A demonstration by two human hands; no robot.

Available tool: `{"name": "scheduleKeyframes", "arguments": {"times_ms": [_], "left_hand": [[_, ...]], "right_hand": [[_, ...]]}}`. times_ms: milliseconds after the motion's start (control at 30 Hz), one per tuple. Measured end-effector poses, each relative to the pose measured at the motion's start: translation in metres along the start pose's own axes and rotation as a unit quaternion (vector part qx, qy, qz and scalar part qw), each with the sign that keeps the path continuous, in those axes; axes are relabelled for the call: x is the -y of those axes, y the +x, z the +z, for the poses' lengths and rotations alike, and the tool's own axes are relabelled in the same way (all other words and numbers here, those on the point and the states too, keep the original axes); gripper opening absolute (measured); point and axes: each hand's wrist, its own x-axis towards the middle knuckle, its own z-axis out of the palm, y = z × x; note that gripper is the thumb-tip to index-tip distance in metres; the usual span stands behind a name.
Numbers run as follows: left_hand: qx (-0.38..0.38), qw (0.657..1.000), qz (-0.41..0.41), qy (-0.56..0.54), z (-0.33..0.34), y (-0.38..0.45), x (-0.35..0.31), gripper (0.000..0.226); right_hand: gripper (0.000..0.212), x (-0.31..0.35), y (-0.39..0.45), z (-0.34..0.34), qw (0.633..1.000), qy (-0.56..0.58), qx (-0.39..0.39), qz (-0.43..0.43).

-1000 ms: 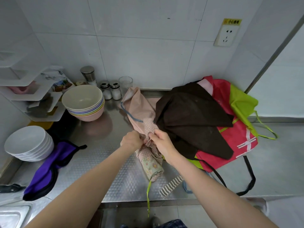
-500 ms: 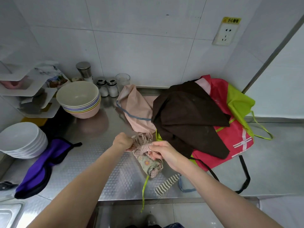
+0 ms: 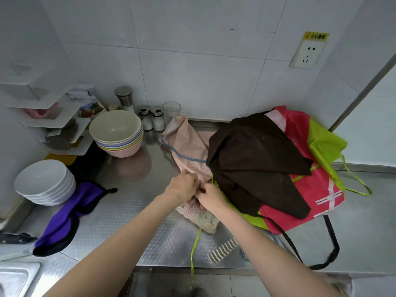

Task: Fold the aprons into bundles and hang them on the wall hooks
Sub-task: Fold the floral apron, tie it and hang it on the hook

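Head view: both hands meet over the middle of the steel table (image 3: 120, 213), fingers curled and pinching the top of a rolled floral apron bundle (image 3: 200, 217). The left hand (image 3: 182, 187) grips the cloth from the left side, knuckles up; the right hand (image 3: 211, 198) pinches it from the right, touching the left hand's fingers. Both forearms reach in from the bottom edge, converging on the bundle. The bundle lies on the table just in front of the hands, with a lime-green tie (image 3: 194, 254) and a striped strap (image 3: 224, 250) trailing from it over the table's front edge.

Behind the hands lies one pink apron (image 3: 188, 146) with a blue tie, spread flat. To the right is a heap: one dark brown apron (image 3: 257, 163) on top of a red apron (image 3: 310, 196) and a lime-green apron (image 3: 325, 144). One purple apron (image 3: 64, 219) lies at the left, beside a stack of white plates (image 3: 42, 181). A stack of pastel bowls (image 3: 117, 133) stands behind, with two small shakers (image 3: 152, 120), one steel grinder (image 3: 124, 97) and one glass (image 3: 171, 109) along the tiled wall.
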Motion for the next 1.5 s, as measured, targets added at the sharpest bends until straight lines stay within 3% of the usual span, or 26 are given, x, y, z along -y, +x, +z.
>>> {"name": "scheduleKeyframes", "arguments": {"times_ms": [100,233,333,500,633,700,900,1100,1200,1267,1300,1500], "left_hand": [[0.012,1.000,0.009,0.008,0.002,-0.002,0.002,0.030],[0.017,0.998,0.000,-0.064,0.007,-0.002,0.004,0.024],[0.034,0.986,-0.035,-0.162,0.013,-0.004,0.012,0.033],[0.022,0.979,-0.041,-0.201,0.024,-0.005,0.020,0.049],[0.008,0.975,-0.013,-0.222,0.025,-0.005,0.025,0.037],[0.035,0.981,0.024,-0.191,0.021,-0.004,0.027,0.031],[0.107,0.978,0.059,-0.167,0.019,0.000,0.022,0.029],[0.134,0.975,0.062,-0.164,0.020,0.004,0.024,0.035],[0.142,0.975,0.044,-0.168,0.019,0.008,0.024,0.039],[0.163,0.975,0.041,-0.147,0.019,0.009,0.023,0.033],[0.174,0.974,0.041,-0.139,0.019,0.010,0.022,0.030],[0.167,0.973,-0.038,-0.154,0.019,0.017,0.013,0.025]], "right_hand": [[0.014,-0.003,-0.004,0.001,1.000,0.017,0.012,-0.013],[0.020,-0.014,0.009,0.010,0.998,-0.004,-0.056,-0.010],[0.021,-0.019,0.009,0.011,0.990,0.114,-0.081,0.009],[0.014,-0.026,0.005,0.021,0.911,0.405,-0.062,0.049],[0.018,-0.026,0.006,0.012,0.855,0.517,-0.010,0.039],[0.019,-0.027,0.006,0.003,0.851,0.523,0.045,0.038],[0.020,-0.031,0.015,-0.025,0.894,0.389,0.217,0.051],[0.024,-0.024,0.021,-0.033,0.921,0.279,0.268,0.055],[0.019,-0.011,0.027,-0.035,0.972,0.015,0.228,-0.050],[0.012,-0.003,0.031,-0.038,0.955,-0.185,0.185,-0.141],[0.013,0.001,0.032,-0.041,0.940,-0.232,0.180,-0.172],[0.019,0.011,0.029,-0.035,0.873,-0.375,0.134,-0.284]]}}
